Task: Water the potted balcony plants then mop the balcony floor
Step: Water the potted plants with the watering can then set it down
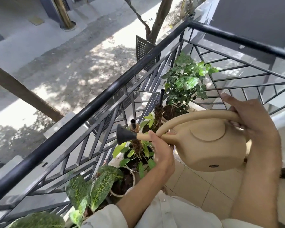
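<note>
Both your hands hold the watering can [209,143], right hand [255,127] gripping its handle, left hand [161,145] steadying the spout above the potted plant [138,155]; tilt too sharply and water may overshoot the soil.

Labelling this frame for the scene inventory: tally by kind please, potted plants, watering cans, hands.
Potted plants: 5, namely bushy plant in the corner, far pole plant, near pole plant, speckled-leaf plant, and one cut off at the bottom-left edge
Watering cans: 1, beige watering can
Hands: 2, left hand, right hand
Total: 8
</note>
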A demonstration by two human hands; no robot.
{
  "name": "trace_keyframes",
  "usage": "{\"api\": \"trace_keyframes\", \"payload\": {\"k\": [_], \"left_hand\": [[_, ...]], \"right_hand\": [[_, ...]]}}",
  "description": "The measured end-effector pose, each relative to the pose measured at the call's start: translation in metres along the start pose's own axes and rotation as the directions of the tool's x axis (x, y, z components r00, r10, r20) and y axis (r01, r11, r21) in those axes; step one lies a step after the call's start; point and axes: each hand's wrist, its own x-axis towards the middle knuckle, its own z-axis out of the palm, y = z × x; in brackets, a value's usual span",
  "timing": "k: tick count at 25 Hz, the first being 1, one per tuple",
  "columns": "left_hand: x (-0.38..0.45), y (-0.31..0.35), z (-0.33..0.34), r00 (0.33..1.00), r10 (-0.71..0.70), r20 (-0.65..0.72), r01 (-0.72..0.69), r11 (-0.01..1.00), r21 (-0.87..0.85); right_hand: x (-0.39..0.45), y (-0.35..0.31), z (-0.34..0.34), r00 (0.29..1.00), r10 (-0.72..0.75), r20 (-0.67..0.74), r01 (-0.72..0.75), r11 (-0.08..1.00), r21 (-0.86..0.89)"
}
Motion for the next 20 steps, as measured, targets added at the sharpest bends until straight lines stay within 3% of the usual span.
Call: {"api": "trace_keyframes", "payload": {"k": [20], "left_hand": [[-0.013,0.0,0.009,0.982,-0.106,0.153,0.097,0.993,0.065]], "right_hand": [[0.001,0.015,-0.032,0.991,0.069,-0.118,-0.066,0.997,0.029]]}}
